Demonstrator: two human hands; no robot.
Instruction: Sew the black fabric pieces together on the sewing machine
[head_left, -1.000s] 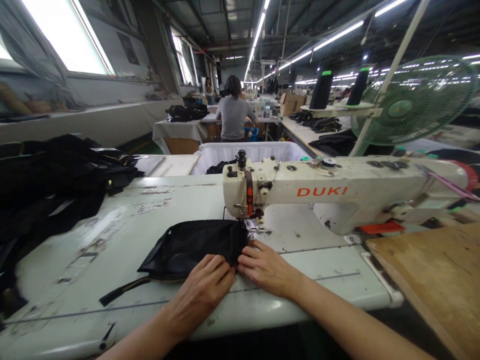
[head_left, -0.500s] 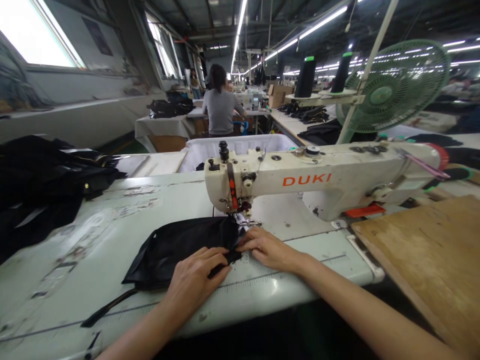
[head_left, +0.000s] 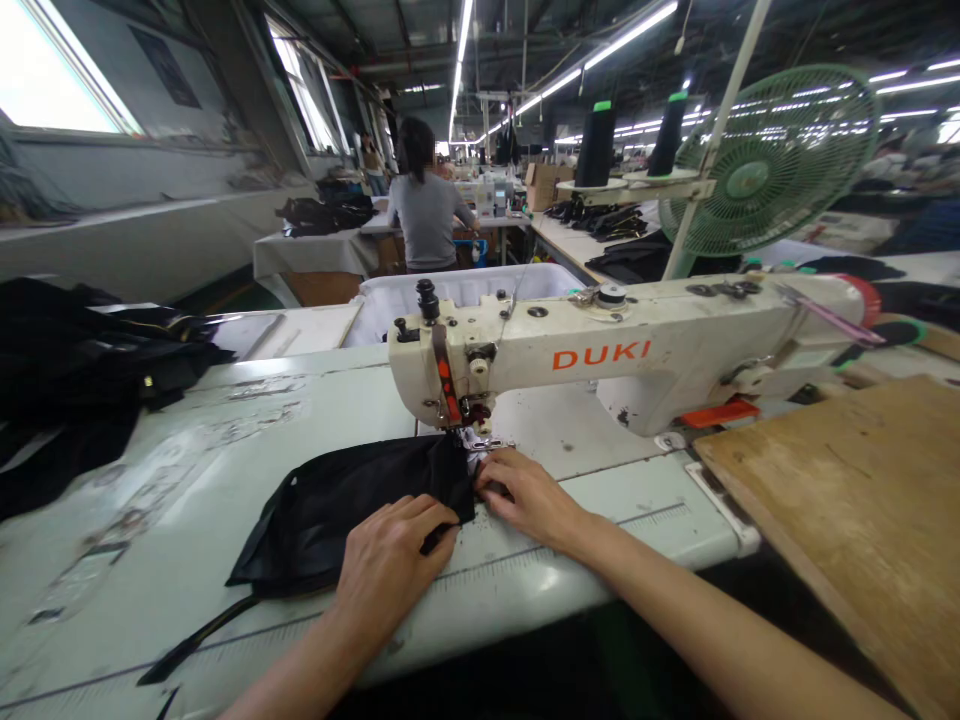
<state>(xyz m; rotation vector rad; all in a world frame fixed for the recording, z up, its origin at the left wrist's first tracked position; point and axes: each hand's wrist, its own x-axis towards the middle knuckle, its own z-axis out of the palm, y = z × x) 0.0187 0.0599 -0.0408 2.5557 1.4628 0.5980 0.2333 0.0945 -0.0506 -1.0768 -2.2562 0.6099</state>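
Note:
A black fabric piece (head_left: 337, 500) lies on the sewing machine table, its right end under the presser foot area of the white DUKI sewing machine (head_left: 525, 350). A thin dark strip (head_left: 199, 640) trails from its lower left corner. My left hand (head_left: 397, 550) rests on the near right part of the fabric, fingers bent over it and thumb at its edge. My right hand (head_left: 529, 497) is closed beside the fabric's right edge, close to the needle. Its fingertips are curled in, and what they pinch is hidden.
Dark fabric heaps (head_left: 75, 380) lie on the left. Behind the machine stands a white bin (head_left: 540, 280). Black thread cones (head_left: 596, 148) and a green fan (head_left: 757, 180) rise at right, above a wooden board (head_left: 847, 480). A person (head_left: 427, 215) sits farther ahead.
The view has shifted slightly, moving everything left. The fabric's right edge, bunched between my hands before, now lies straighter. My right fingers have curled in and drawn slightly apart from my left hand.

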